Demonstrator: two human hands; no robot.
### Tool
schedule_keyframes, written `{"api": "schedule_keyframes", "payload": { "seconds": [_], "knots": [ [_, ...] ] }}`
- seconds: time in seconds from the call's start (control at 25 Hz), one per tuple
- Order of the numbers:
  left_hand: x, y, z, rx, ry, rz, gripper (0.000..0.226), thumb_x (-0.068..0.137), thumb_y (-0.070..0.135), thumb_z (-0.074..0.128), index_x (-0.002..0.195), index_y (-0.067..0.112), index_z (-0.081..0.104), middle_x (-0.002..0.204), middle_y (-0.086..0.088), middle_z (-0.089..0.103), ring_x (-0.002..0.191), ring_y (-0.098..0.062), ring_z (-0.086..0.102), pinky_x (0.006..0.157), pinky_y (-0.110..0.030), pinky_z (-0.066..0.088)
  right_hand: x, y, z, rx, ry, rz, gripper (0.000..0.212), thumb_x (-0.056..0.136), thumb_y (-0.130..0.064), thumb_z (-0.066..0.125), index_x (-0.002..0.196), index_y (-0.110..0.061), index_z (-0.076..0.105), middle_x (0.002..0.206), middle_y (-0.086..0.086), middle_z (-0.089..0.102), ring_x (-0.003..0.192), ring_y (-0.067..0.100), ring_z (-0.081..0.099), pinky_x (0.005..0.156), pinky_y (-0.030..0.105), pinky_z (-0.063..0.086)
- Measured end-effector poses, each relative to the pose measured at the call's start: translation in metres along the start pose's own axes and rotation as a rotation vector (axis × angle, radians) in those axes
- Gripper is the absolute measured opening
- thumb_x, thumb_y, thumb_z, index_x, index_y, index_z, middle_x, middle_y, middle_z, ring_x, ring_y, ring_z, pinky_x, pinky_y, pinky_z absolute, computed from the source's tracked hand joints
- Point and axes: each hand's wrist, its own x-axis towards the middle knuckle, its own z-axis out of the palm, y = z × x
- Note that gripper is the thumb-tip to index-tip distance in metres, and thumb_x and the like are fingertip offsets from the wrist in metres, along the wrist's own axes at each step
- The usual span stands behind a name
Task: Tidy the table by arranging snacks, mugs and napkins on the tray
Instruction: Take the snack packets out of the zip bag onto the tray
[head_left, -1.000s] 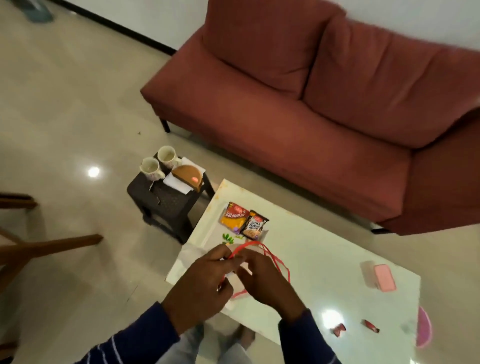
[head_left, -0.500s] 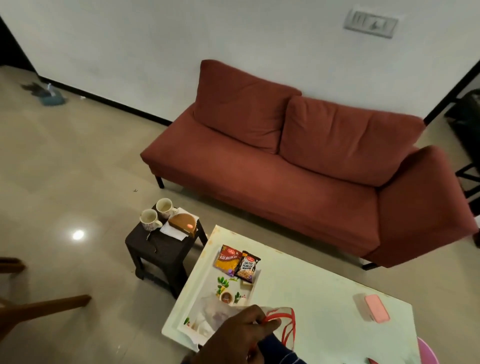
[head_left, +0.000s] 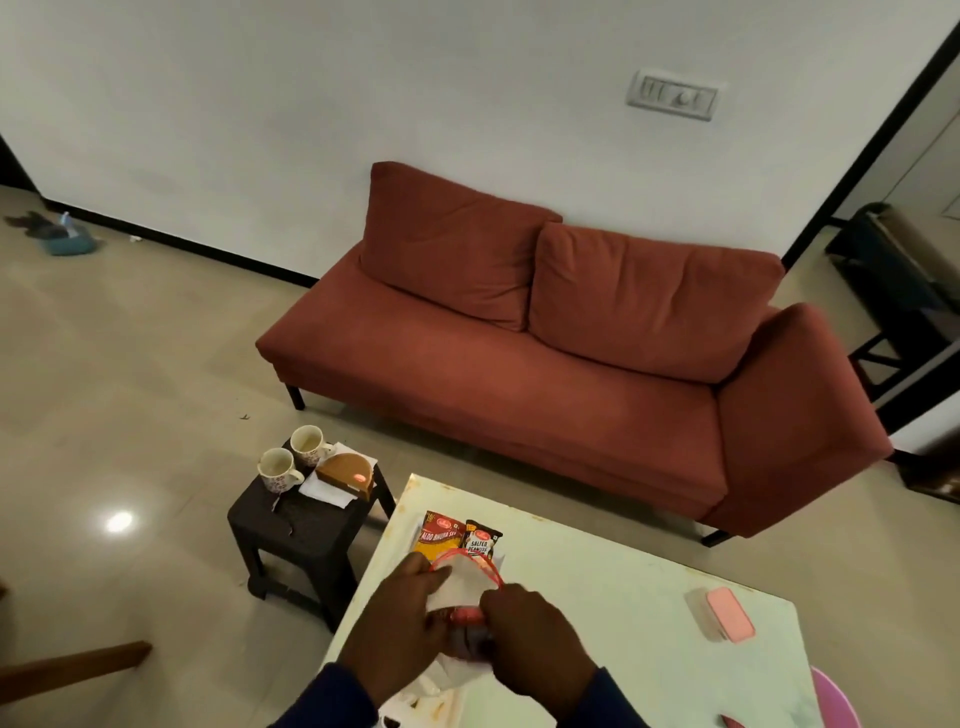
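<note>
Both my hands hold a clear plastic bag with red handles (head_left: 467, 579) over the white tray (head_left: 415, 699) on the pale table. My left hand (head_left: 400, 623) grips the bag's left side; my right hand (head_left: 535, 631) pinches its right side. Something red and dark shows inside the bag. Two snack packets lie at the tray's far end: a yellow-red one (head_left: 439, 535) and a black peanut one (head_left: 482, 538). Two white mugs (head_left: 278, 469) (head_left: 309, 446) stand on a dark stool, beside white napkins (head_left: 327, 491) under a brown holder (head_left: 347, 472).
The dark stool (head_left: 298, 530) stands left of the table (head_left: 623, 613). A pink box (head_left: 727, 614) lies at the table's right. A red sofa (head_left: 545, 364) runs behind. A pink stool edge (head_left: 836, 699) shows at the lower right, and a wooden chair leg (head_left: 72, 667) at the lower left.
The camera has tilted up and then slightly down. My hands, low in the frame half a second ago, are both in view again, holding the bag higher over the tray.
</note>
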Motion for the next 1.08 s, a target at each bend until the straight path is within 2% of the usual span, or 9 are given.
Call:
{"api": "schedule_keyframes", "payload": {
  "seconds": [0.08, 0.2, 0.32, 0.44, 0.6, 0.68, 0.76, 0.92, 1.08],
  "knots": [
    [0.005, -0.002, -0.010, -0.004, 0.023, -0.050, 0.052, 0.092, 0.019, 0.064, 0.142, 0.024, 0.051, 0.131, 0.010, 0.048, 0.116, -0.003, 0.050, 0.098, -0.010, 0.038, -0.013, 0.019, -0.038, 0.114, 0.028, 0.000, 0.023, 0.087, -0.029, 0.062, 0.107, -0.017, 0.064, 0.112, 0.011, 0.066, 0.100, 0.026, 0.065, 0.077, 0.031, 0.048],
    [0.011, 0.003, -0.019, -0.069, 0.055, -0.093, 0.045, 0.089, 0.015, 0.068, 0.132, 0.025, 0.060, 0.118, 0.010, 0.054, 0.089, -0.004, 0.058, 0.078, -0.007, 0.047, -0.029, 0.054, -0.085, 0.626, 0.072, -0.027, 0.011, 0.084, -0.026, 0.074, 0.089, -0.016, 0.072, 0.084, 0.009, 0.076, 0.064, 0.012, 0.069, 0.056, 0.023, 0.049],
    [0.013, 0.016, -0.020, -0.214, 0.091, -0.056, 0.028, 0.091, 0.014, 0.068, 0.117, 0.025, 0.069, 0.109, 0.011, 0.061, 0.078, -0.006, 0.061, 0.076, -0.014, 0.054, -0.042, 0.072, -0.114, 1.046, 0.170, -0.084, 0.019, 0.084, -0.033, 0.077, 0.099, -0.021, 0.076, 0.089, 0.003, 0.077, 0.064, 0.011, 0.063, 0.054, 0.023, 0.048],
    [0.016, 0.039, -0.021, -0.511, 0.030, -0.148, 0.026, 0.096, 0.037, 0.055, 0.103, 0.022, 0.075, 0.096, 0.001, 0.069, 0.065, -0.009, 0.061, 0.064, -0.028, 0.059, -0.041, 0.078, -0.124, 1.322, 0.217, -0.164, 0.028, 0.085, -0.033, 0.076, 0.106, -0.014, 0.074, 0.097, 0.015, 0.073, 0.068, 0.015, 0.055, 0.057, 0.025, 0.045],
    [0.021, 0.065, -0.039, -1.091, -0.210, -0.402, 0.082, 0.092, 0.067, 0.022, 0.096, 0.010, 0.080, 0.084, -0.010, 0.072, 0.060, -0.020, 0.057, 0.053, -0.031, 0.051, -0.041, 0.074, -0.132, 1.234, 0.237, -0.363, 0.024, 0.088, -0.020, 0.074, 0.110, -0.011, 0.070, 0.092, 0.011, 0.069, 0.071, 0.016, 0.056, 0.060, 0.028, 0.049],
    [0.019, 0.072, -0.045, -1.294, -0.346, -0.378, 0.093, 0.086, 0.077, 0.024, 0.109, 0.002, 0.075, 0.085, -0.015, 0.068, 0.061, -0.021, 0.055, 0.055, -0.032, 0.052, -0.042, 0.069, -0.138, 1.120, 0.192, -0.457, 0.029, 0.088, -0.009, 0.073, 0.117, -0.012, 0.068, 0.097, 0.009, 0.071, 0.077, 0.018, 0.060, 0.063, 0.030, 0.052],
    [0.016, 0.080, -0.047, -1.403, -0.407, -0.355, 0.084, 0.083, 0.075, 0.043, 0.117, 0.003, 0.071, 0.089, -0.019, 0.066, 0.064, -0.022, 0.058, 0.057, -0.034, 0.055, -0.044, 0.068, -0.148, 1.021, 0.141, -0.498, 0.037, 0.088, -0.007, 0.073, 0.123, -0.016, 0.066, 0.110, 0.008, 0.071, 0.088, 0.020, 0.066, 0.070, 0.030, 0.057],
    [0.010, 0.093, -0.048, -1.531, -0.291, -0.315, 0.045, 0.069, 0.045, 0.072, 0.097, 0.011, 0.079, 0.084, -0.015, 0.070, 0.064, -0.019, 0.066, 0.057, -0.033, 0.059, -0.041, 0.068, -0.151, 1.192, 0.160, -0.484, 0.051, 0.089, -0.011, 0.072, 0.135, -0.024, 0.054, 0.128, 0.008, 0.063, 0.114, 0.034, 0.065, 0.090, 0.048, 0.057],
    [0.011, 0.102, -0.042, -1.459, 0.031, -0.208, 0.043, 0.063, 0.038, 0.076, 0.098, 0.012, 0.076, 0.098, -0.010, 0.077, 0.084, -0.021, 0.075, 0.063, -0.031, 0.060, -0.037, 0.045, -0.132, 1.577, 0.335, -0.320, 0.036, 0.091, -0.037, 0.061, 0.127, -0.031, 0.063, 0.129, 0.007, 0.065, 0.115, 0.027, 0.066, 0.085, 0.037, 0.057]
  ]
}}
